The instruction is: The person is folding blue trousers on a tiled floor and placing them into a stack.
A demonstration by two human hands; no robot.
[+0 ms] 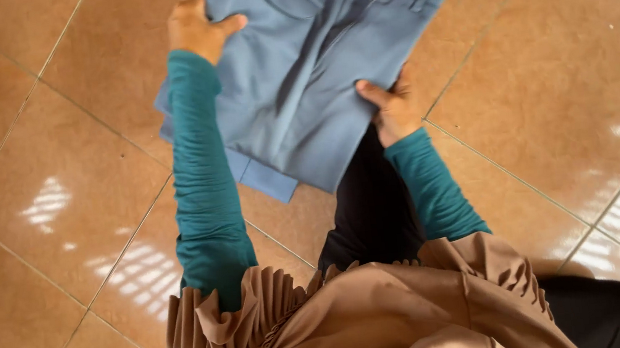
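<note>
Mid-fold: left hand (196,28) and right hand (393,108) each grip an edge of the blue trousers (307,74) over the floor (31,149); next fold wants edges aligned.

Under me is a floor (31,149) of glossy brown tiles with pale grout lines. Bright patches, perhaps window light, gleam on it.

A single head-worn camera looks steeply down from above the person's chest, close over the folded blue trousers (307,74), which fill the upper centre of the frame. Brown floor tiles (547,95) surround the trousers on all sides. No second view is provided.
</note>
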